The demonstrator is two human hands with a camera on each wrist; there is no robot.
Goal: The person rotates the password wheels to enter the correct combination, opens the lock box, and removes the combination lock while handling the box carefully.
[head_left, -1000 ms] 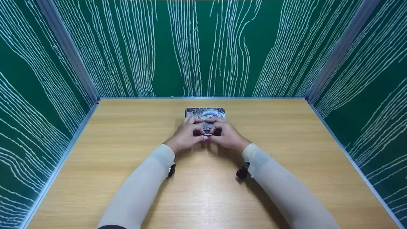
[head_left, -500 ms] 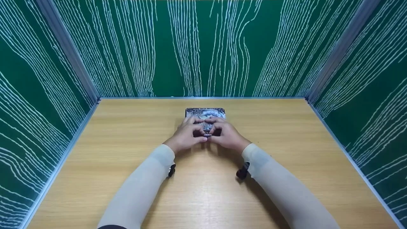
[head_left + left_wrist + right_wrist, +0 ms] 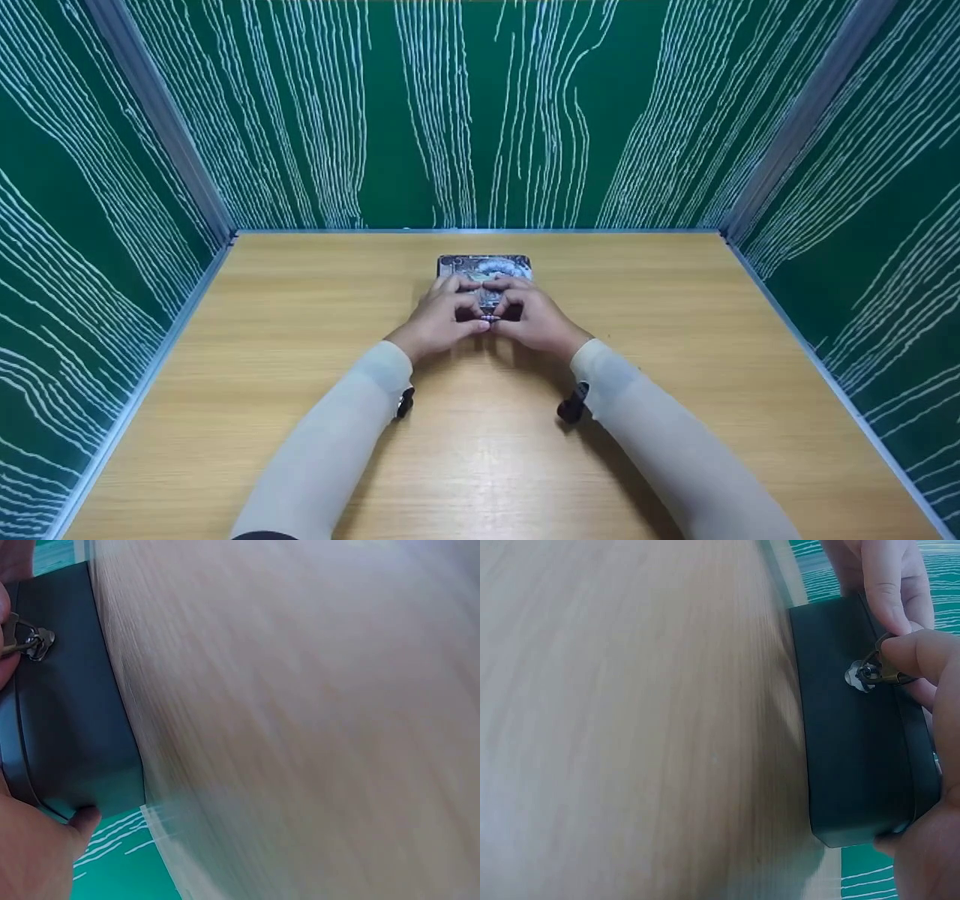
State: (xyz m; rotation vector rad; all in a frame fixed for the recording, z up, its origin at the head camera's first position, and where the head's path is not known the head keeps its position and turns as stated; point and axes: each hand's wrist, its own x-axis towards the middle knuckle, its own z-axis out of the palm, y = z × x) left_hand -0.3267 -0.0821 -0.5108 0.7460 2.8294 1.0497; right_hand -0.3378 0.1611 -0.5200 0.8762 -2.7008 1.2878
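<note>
A small dark box (image 3: 484,264) with a grey-and-white picture on its lid rests near the far edge of the table. Its plain black front (image 3: 75,705) bears a metal clasp (image 3: 861,676) with a wire loop. My left hand (image 3: 444,319) and right hand (image 3: 536,319) grip the box from both sides, fingers bent over the lid and ends. Both thumbs are at the clasp, their tips almost meeting. In the right wrist view, the right thumb (image 3: 915,656) presses on the clasp's loop. The hands cover much of the lid.
The wooden table (image 3: 480,450) is bordered by a grey frame (image 3: 480,230). Green panels (image 3: 495,112) with white wavy lines rise at the back and sides. Dark wrist devices (image 3: 571,405) sit on the sleeved forearms.
Hands and box stay in place. The clasp at the thumbs shifts very slightly, along with the thumb tips.
</note>
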